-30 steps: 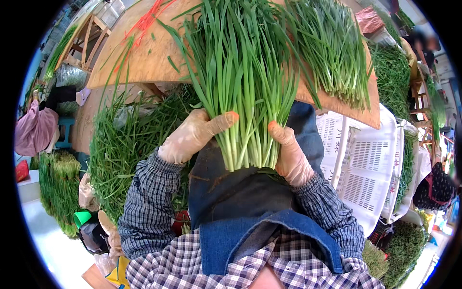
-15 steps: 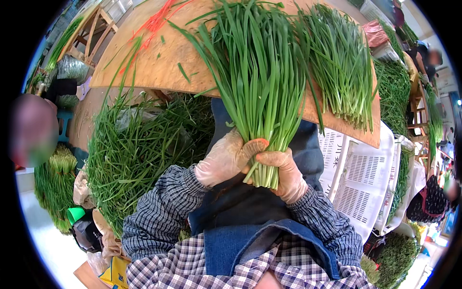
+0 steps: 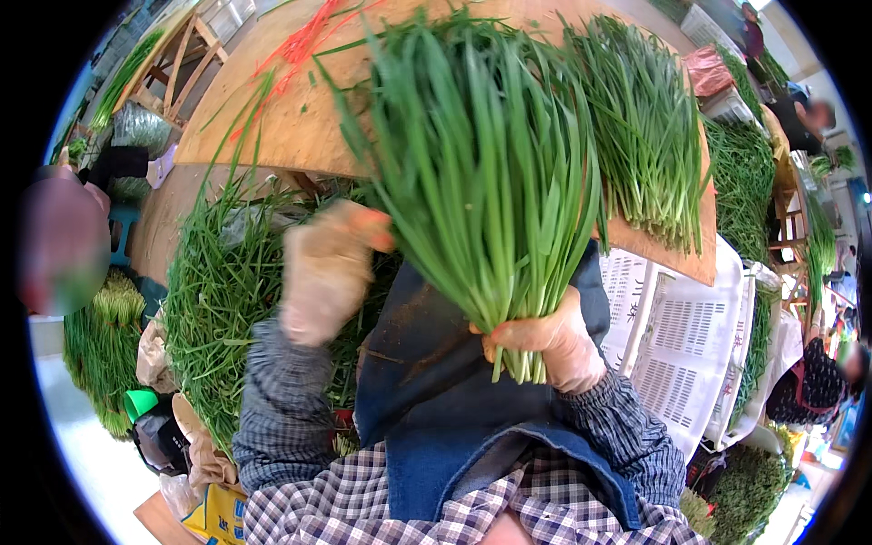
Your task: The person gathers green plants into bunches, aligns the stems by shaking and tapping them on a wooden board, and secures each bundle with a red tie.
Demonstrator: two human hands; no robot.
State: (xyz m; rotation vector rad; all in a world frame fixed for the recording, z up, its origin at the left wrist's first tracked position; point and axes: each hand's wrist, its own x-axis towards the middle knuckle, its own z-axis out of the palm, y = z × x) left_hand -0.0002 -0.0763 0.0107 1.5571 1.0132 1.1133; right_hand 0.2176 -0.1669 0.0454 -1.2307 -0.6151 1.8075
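A thick bunch of Chinese chives is held in my right hand, its fingers wrapped round the pale stems near the cut ends. The leaves fan up and away from me, over the wooden board's near edge. My left hand is apart from the bunch, above a heap of loose chives on the left. Motion smears its fingers, though orange shows at a fingertip. Both hands wear thin, pale gloves. Another trimmed bundle of chives lies on the board at the right.
Red plastic strings lie at the board's far left. On my right stands a white plastic crate. More chives stand at the far left beside a person. Other people are at the far right.
My left hand has let go of the chives and swung left over the loose heap. My right hand keeps the bunch, which has come slightly nearer and to the right.
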